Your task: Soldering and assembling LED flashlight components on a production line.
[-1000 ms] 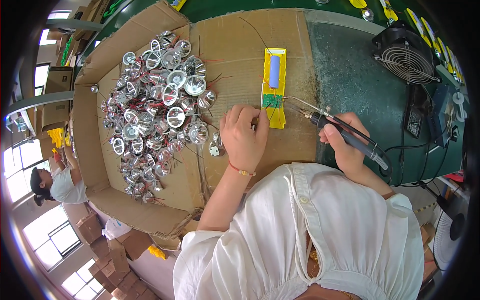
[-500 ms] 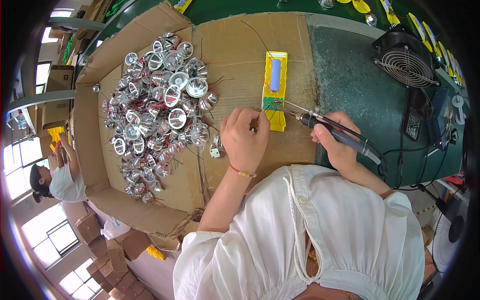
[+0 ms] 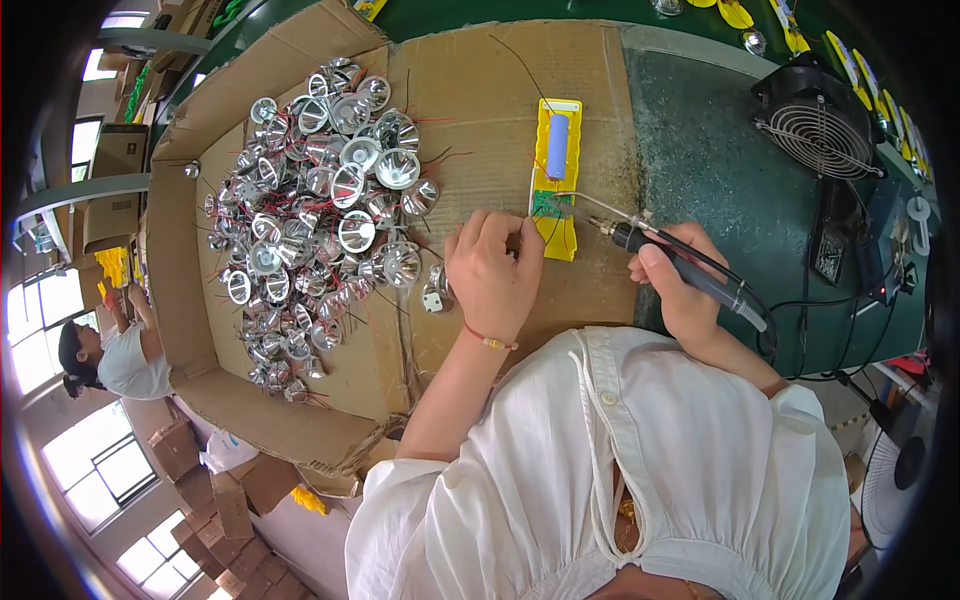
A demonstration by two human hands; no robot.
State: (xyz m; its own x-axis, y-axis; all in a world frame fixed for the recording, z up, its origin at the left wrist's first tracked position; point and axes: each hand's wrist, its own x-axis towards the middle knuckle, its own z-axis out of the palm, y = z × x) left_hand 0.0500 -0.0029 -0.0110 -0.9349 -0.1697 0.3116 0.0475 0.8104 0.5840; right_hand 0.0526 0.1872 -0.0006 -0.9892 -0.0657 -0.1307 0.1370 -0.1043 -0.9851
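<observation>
A green worktop (image 3: 715, 120) is overlaid on its left by cardboard (image 3: 470, 100), a low-walled carton (image 3: 180, 270) being set towards 10 o'clock; at 9 o'clock, beyond it, a co-worker in a white top (image 3: 135, 362) is seen near windows (image 3: 100, 455). The carton is heaped with silvery lamp reflectors (image 3: 397, 168), from which red and dark wires are trailed; a black fan with a wire grille (image 3: 820, 135) is stood at 2 o'clock. Towards 1 o'clock, an upright yellow casing (image 3: 562, 235) is laid on the cardboard; a lilac cylindrical cell (image 3: 557, 148) is seated in it, with a green circuit board (image 3: 545, 203) below. A soldering iron (image 3: 710, 284) is gripped in the closed right hand (image 3: 683, 298), its metal end pointed to 10 o'clock and held at the board; the left hand (image 3: 492, 268) is curled, thumb and fingertips brought near the board's 7 o'clock corner, and whether a wire is pinched there cannot be told.
</observation>
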